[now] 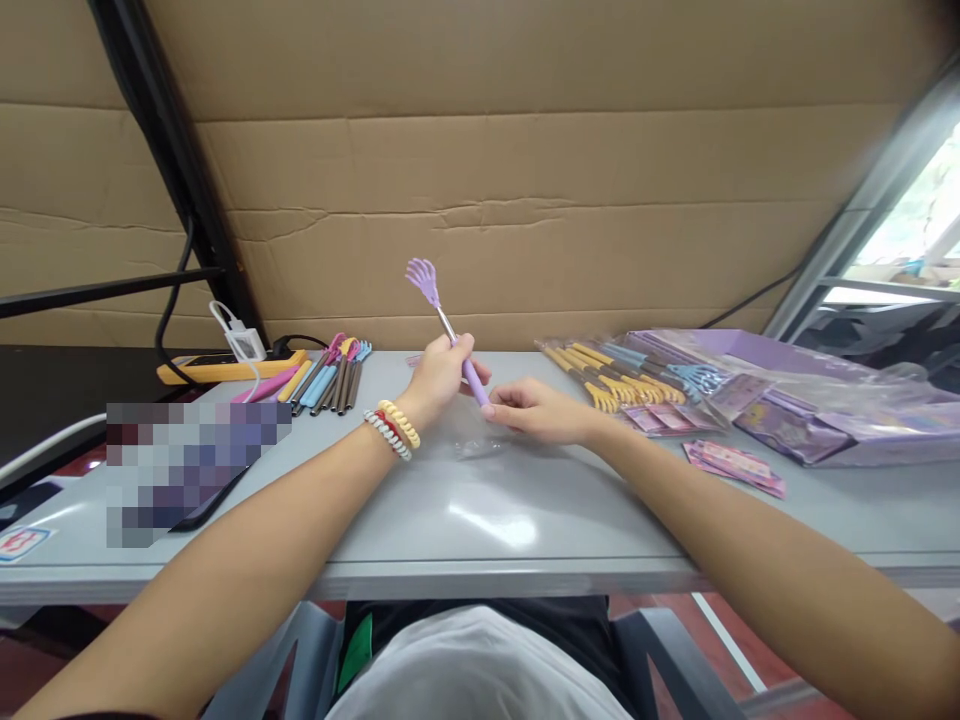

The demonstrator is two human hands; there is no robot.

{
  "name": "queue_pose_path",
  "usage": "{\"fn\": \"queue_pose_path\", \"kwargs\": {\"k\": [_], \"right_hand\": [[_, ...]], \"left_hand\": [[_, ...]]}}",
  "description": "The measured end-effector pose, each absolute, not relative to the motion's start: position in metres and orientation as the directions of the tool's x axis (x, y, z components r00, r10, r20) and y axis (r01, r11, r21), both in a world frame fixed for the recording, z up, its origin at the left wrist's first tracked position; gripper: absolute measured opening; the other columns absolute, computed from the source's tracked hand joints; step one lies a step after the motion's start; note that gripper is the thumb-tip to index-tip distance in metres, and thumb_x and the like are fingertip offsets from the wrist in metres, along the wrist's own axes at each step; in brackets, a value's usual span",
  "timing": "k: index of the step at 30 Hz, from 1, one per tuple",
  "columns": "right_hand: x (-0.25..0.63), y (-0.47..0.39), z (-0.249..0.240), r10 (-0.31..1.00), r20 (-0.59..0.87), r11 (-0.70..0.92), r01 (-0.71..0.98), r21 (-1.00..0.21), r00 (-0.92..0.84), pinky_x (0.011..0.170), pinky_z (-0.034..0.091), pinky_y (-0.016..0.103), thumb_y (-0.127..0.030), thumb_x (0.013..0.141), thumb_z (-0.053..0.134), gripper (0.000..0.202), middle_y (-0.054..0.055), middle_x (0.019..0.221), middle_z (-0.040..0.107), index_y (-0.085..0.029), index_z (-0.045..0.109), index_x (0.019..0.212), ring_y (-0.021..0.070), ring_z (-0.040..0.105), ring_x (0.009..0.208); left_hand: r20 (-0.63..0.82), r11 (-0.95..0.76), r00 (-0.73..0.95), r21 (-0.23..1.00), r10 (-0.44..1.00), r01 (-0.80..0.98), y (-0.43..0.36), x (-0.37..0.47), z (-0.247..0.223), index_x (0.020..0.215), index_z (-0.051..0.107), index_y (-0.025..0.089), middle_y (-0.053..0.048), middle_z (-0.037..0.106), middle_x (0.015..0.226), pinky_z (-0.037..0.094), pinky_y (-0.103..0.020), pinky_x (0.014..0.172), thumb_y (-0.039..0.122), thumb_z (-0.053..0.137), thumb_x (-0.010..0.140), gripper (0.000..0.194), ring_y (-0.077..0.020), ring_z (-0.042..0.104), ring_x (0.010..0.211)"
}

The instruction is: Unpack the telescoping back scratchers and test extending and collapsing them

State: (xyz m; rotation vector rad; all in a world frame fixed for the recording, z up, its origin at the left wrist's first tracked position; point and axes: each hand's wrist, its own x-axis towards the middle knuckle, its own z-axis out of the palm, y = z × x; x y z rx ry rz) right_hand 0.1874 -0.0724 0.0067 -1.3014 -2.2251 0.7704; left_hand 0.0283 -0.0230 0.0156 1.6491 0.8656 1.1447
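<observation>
A purple back scratcher with a metal shaft and a hand-shaped claw tilts up and to the left over the table. My left hand is wrapped round its upper handle, and bracelets circle that wrist. At the lower end of the handle, my right hand pinches with thumb and fingers. Clear plastic film, seemingly a bag, lies beneath the hands; whether the right fingers also hold it I cannot tell.
Unwrapped back scratchers lie at the back left, near a yellow power strip. Bagged ones lie right of centre, with pink cards in front. A purple box stands far right. Cardboard walls the back.
</observation>
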Motion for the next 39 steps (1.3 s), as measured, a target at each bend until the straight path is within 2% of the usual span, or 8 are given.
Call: {"fn": "queue_pose_path", "kwargs": {"k": [4, 8, 12, 15, 21, 26, 35, 39], "right_hand": [[0.2, -0.07, 0.013, 0.925, 0.196, 0.371, 0.658, -0.655, -0.326, 0.053, 0.029, 0.024, -0.056, 0.081, 0.049, 0.042, -0.002, 0.062, 0.047, -0.016, 0.053, 0.07, 0.009, 0.039, 0.056], [0.215, -0.064, 0.016, 0.894, 0.434, 0.419, 0.56, -0.714, -0.115, 0.054, 0.033, 0.024, -0.056, 0.079, 0.053, 0.041, -0.003, 0.065, 0.047, -0.017, 0.055, 0.093, 0.0099, 0.042, 0.057], [0.226, -0.061, 0.018, 0.807, 0.587, 0.464, 0.554, -0.692, 0.058, 0.059, 0.039, 0.025, -0.053, 0.074, 0.061, 0.063, 0.001, 0.084, 0.055, -0.018, 0.041, 0.122, 0.0099, 0.047, 0.062], [0.226, -0.061, 0.017, 0.823, 0.567, 0.434, 0.616, -0.657, 0.024, 0.06, 0.04, 0.025, -0.054, 0.075, 0.06, 0.064, 0.003, 0.089, 0.059, -0.018, 0.042, 0.124, 0.0106, 0.049, 0.062], [0.213, -0.065, 0.012, 0.879, 0.448, 0.43, 0.676, -0.598, -0.163, 0.054, 0.035, 0.024, -0.052, 0.08, 0.053, 0.038, 0.002, 0.064, 0.06, -0.015, 0.061, 0.08, 0.01, 0.047, 0.054], [0.212, -0.063, 0.013, 0.882, 0.458, 0.451, 0.49, -0.746, -0.115, 0.047, 0.032, 0.023, -0.053, 0.079, 0.053, 0.038, 0.0, 0.057, 0.056, -0.016, 0.056, 0.07, 0.0085, 0.042, 0.046], [0.196, -0.04, 0.009, 0.848, 0.445, 0.304, 0.424, -0.853, 0.288, 0.044, 0.024, 0.024, -0.047, 0.077, 0.053, 0.037, -0.002, 0.049, 0.04, -0.019, 0.043, 0.055, 0.0079, 0.032, 0.045], [0.228, -0.038, 0.025, 0.765, 0.362, 0.275, 0.239, -0.931, 0.532, 0.041, 0.023, 0.024, -0.045, 0.075, 0.057, 0.03, -0.005, 0.047, 0.034, -0.021, 0.042, 0.063, 0.0088, 0.03, 0.043]], "left_hand": [[0.416, -0.465, 0.223, 0.85, 0.881, 0.249, -0.023, 0.018, 0.025, 0.08, 0.038, 0.022, 0.005, 0.047, 0.056, 0.042, -0.027, 0.054, 0.036, 0.034, 0.089, 0.018, -0.0122, 0.05, 0.048], [0.53, -0.578, 0.34, 0.386, 0.777, 0.719, -0.018, 0.005, 0.026, 0.079, 0.047, 0.022, -0.002, 0.058, 0.066, 0.039, -0.03, 0.06, 0.041, 0.038, 0.088, 0.023, -0.0194, 0.058, 0.065], [0.41, -0.579, 0.475, 0.178, 0.779, 0.796, -0.017, 0.001, 0.02, 0.084, 0.056, 0.023, -0.006, 0.065, 0.075, 0.039, -0.032, 0.06, 0.051, 0.027, 0.091, 0.04, -0.0243, 0.061, 0.072], [0.364, -0.649, 0.588, 0.062, 0.722, 0.758, -0.017, 0.005, 0.014, 0.088, 0.061, 0.022, -0.007, 0.067, 0.085, 0.041, -0.032, 0.066, 0.042, 0.029, 0.092, 0.037, -0.0238, 0.062, 0.081], [0.433, -0.771, 0.686, 0.033, 0.585, 0.636, -0.019, 0.012, 0.006, 0.12, 0.055, 0.024, -0.004, 0.065, 0.108, 0.041, -0.03, 0.078, 0.024, 0.03, 0.091, 0.038, -0.0203, 0.059, 0.096], [0.459, -0.75, 0.646, 0.072, 0.61, 0.658, -0.025, 0.013, 0.011, 0.11, 0.059, 0.028, -0.002, 0.069, 0.096, 0.039, -0.028, 0.066, 0.046, 0.029, 0.093, 0.039, -0.0198, 0.062, 0.086], [0.504, -0.607, 0.543, -0.045, 0.672, 0.793, -0.026, 0.03, 0.025, 0.097, 0.061, 0.025, -0.004, 0.067, 0.089, 0.036, -0.029, 0.062, 0.04, 0.028, 0.094, 0.037, -0.0206, 0.062, 0.082], [0.56, -0.536, 0.486, -0.086, 0.671, 0.84, -0.013, 0.012, 0.032, 0.095, 0.063, 0.023, -0.005, 0.067, 0.092, 0.036, -0.03, 0.063, 0.035, 0.031, 0.092, 0.034, -0.0215, 0.062, 0.085]]}}
